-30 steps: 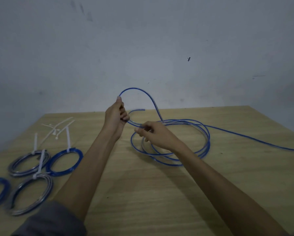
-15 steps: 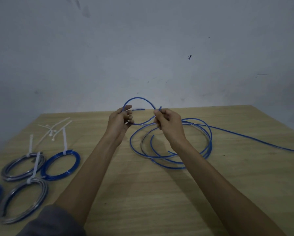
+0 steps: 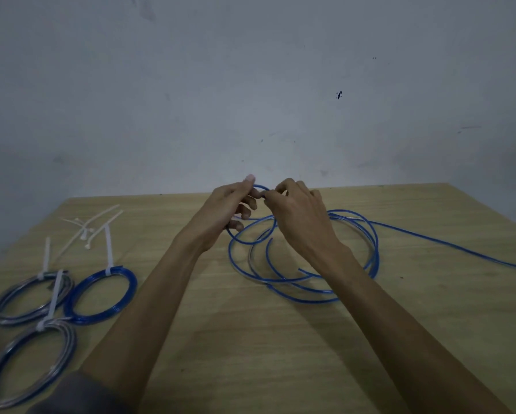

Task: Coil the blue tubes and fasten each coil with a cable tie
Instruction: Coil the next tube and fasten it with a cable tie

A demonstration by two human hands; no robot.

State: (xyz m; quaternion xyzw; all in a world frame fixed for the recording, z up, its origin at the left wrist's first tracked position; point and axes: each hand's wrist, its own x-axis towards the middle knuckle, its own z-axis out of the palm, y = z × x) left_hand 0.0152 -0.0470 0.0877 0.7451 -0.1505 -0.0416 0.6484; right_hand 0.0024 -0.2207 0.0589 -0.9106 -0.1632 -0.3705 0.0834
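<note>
A pale wooden tabletop (image 3: 250, 339) fills the lower half of the view and meets a bare grey-blue wall (image 3: 250, 85) at its far edge. The largest thing lying on it is the loose blue plastic tube (image 3: 373, 252), sprawled in several wide, uneven loops right of centre, with one long tail running off toward the right edge. It lies slack there so that length can be drawn from it as the winding goes on.

At the near left sit three finished coils, each cinched by a white cable tie: one plain blue coil (image 3: 101, 297) and two blue-and-silver coils (image 3: 29, 300) (image 3: 35, 363), parked out of the working space. (A fourth blue shape at the very left edge is too cut off to identify.) Farther back on the left lies a small heap of spare white cable ties (image 3: 86, 231), within reach for the fastening step.

Above the far middle of the table, the left hand (image 3: 223, 210) and right hand (image 3: 298, 213) meet over a small tight loop of the tube (image 3: 250, 242), held clear of the surface. The left fingers are curled shut around one side of this loop, thumb up; the right fingertips pinch the tube at the loop's top, just beside the left thumb. This looks like the first small turn being set, with most of the tube not yet wound.
</note>
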